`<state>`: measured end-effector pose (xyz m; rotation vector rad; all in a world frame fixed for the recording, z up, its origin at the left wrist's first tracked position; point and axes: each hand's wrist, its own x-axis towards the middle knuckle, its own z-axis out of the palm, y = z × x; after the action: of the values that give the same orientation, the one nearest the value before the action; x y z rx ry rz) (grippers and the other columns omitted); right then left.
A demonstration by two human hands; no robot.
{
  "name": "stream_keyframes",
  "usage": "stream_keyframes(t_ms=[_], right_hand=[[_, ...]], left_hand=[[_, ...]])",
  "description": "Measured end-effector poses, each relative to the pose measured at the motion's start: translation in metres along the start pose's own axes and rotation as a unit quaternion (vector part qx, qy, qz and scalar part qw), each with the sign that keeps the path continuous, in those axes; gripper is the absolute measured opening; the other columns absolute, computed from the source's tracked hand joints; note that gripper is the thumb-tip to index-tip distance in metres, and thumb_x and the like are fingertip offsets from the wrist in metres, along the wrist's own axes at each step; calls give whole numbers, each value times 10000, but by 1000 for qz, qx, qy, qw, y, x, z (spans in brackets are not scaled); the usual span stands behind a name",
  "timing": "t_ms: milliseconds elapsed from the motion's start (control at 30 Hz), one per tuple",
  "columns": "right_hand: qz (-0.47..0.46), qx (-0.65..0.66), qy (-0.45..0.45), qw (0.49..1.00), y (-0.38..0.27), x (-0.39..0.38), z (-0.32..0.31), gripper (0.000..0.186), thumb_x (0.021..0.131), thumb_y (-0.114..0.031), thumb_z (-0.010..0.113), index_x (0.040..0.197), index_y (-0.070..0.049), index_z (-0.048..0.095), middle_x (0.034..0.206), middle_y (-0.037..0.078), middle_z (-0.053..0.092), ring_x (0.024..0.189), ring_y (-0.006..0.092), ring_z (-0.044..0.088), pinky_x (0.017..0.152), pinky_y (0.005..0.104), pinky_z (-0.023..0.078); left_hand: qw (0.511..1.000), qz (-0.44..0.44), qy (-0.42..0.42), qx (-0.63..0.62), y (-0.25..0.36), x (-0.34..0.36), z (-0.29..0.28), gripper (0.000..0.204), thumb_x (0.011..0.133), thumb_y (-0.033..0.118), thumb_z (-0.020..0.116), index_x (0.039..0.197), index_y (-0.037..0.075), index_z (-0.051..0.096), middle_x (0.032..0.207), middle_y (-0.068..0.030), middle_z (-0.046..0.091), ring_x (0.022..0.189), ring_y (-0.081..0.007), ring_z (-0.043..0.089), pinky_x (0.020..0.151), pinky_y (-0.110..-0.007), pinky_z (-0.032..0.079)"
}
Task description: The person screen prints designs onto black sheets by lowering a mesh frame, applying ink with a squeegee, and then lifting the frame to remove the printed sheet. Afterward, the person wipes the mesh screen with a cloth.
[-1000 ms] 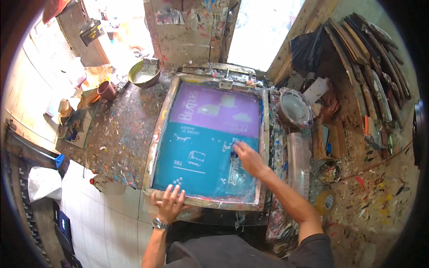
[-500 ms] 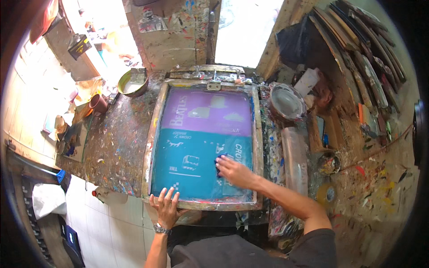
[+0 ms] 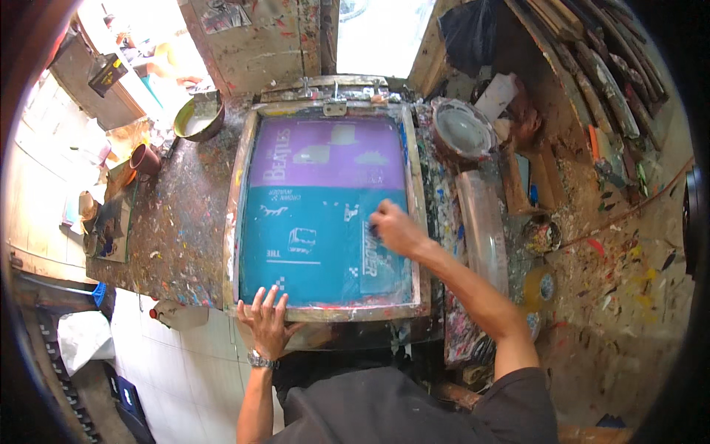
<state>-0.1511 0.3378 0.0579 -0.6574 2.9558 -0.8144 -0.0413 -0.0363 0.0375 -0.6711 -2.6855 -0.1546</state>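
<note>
A wooden screen-printing frame [image 3: 418, 222] lies on the bench in front of me, its mesh purple in the far part and teal in the near part, with pale lettering and shapes. My right hand [image 3: 400, 231] is closed over the teal part, near the right rail, slightly blurred. A dark blue cloth [image 3: 375, 229] shows beneath its fingers; most of it is hidden by the hand. At the near left corner, my left hand [image 3: 266, 320] rests on the frame's edge with fingers spread, holding nothing. A metal hinge clamp [image 3: 335, 109] grips the far rail.
Left on the paint-spotted bench [image 3: 185, 229] stand a green bowl [image 3: 198, 122] and a brown cup [image 3: 145, 158]. To the right are a white-smeared tub [image 3: 464, 129], a clear plastic roll [image 3: 482, 222], an open box [image 3: 551, 189] and a tape roll [image 3: 539, 287]. Boards [image 3: 599, 81] lean at far right.
My right hand has slid the cloth away from me and to the right across the teal mesh. My left hand stays at the near left corner. The whole view has shifted slightly.
</note>
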Motion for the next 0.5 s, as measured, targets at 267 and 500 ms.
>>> stream_keyframes(t_ms=[267,500], right_hand=[[-33,38,-248,967,31,0,-35,59,801,-2,642,838,-11,687,954,181,585,894,342,603,819,440,521],[-139,95,-393,904,-24,-12,-5,83,786,-46,636,858,-17,665,936,187,595,915,344,603,828,460,517]], left_hand=[[1000,-6,6,5,1,2,-5,786,724,753,658,1255,174,613,1419,-32,554,1383,-274,429,1179,-632,139],[1000,0,6,9,0,-3,-3,791,730,751,658,1259,166,600,1418,-40,552,1383,-280,419,1181,-625,142]])
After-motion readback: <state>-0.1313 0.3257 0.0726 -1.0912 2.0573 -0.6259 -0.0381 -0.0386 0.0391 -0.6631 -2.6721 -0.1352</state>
